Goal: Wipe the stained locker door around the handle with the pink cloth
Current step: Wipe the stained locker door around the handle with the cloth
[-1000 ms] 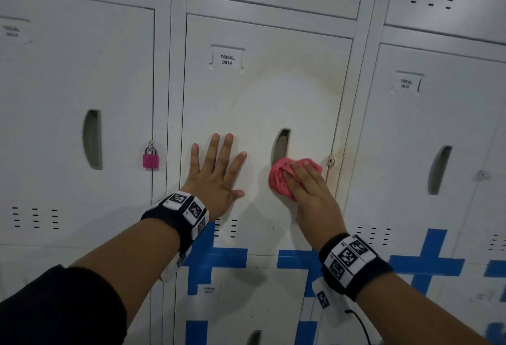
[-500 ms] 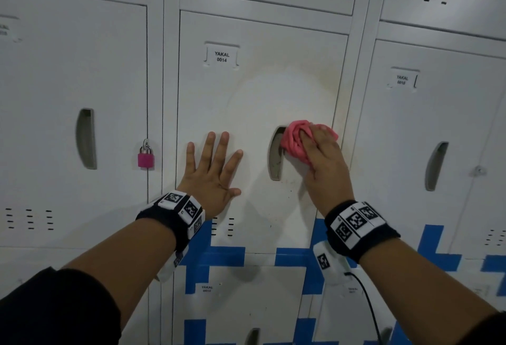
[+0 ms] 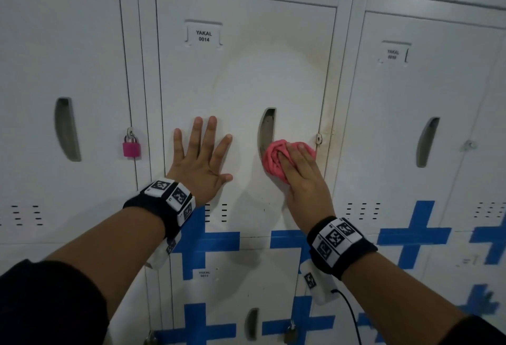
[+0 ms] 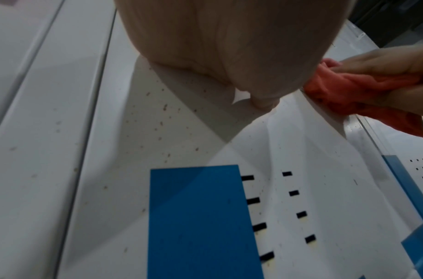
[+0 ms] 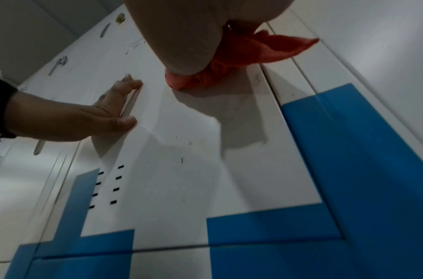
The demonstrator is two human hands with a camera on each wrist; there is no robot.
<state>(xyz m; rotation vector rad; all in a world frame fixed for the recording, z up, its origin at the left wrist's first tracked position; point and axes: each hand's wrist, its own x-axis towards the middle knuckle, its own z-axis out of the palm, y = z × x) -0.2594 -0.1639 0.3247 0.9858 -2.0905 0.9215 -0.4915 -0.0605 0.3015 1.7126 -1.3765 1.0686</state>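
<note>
Cloth work is partway: right hand (image 3: 302, 177) presses the pink cloth (image 3: 276, 157) flat-fingered beside the handle (image 3: 267, 130) near the locker door (image 3: 246, 84)'s right edge; brownish staining remains above. Left hand (image 3: 201, 157) rests spread flat.

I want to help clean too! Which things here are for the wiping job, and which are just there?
For the job: bunched pink cloth; stained white locker door; its recessed handle slot; both hands.
Just there: small pink padlock; blue tape crosses.
</note>
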